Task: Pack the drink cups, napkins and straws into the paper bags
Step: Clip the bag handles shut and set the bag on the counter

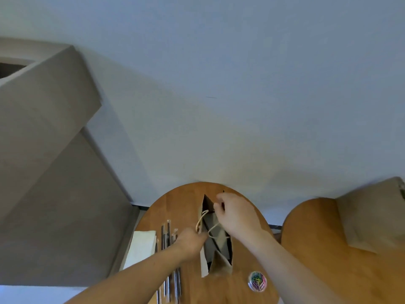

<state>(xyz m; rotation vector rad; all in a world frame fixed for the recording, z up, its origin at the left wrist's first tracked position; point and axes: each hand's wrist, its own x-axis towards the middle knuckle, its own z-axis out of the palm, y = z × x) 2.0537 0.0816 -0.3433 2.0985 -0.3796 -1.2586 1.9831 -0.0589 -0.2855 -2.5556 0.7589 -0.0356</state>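
A brown paper bag (pixel 220 263) with cord handles stands open on the round wooden table (pixel 175 207). My left hand (pixel 190 240) grips the bag's left rim near a handle. My right hand (pixel 235 213) pinches the far right rim, holding the mouth apart. Several straws (pixel 167 234) in clear wrappers lie left of the bag, partly under my left forearm. A stack of white napkins (pixel 142 244) lies at the table's left edge. No drink cup is in view.
A clear round tub of coloured paper clips (pixel 257 281) sits at the front right of the table. A second wooden surface (pixel 311 249) lies to the right, with a brown paper bag (pixel 370 216) lying on it. A grey cabinet (pixel 54 183) stands at left.
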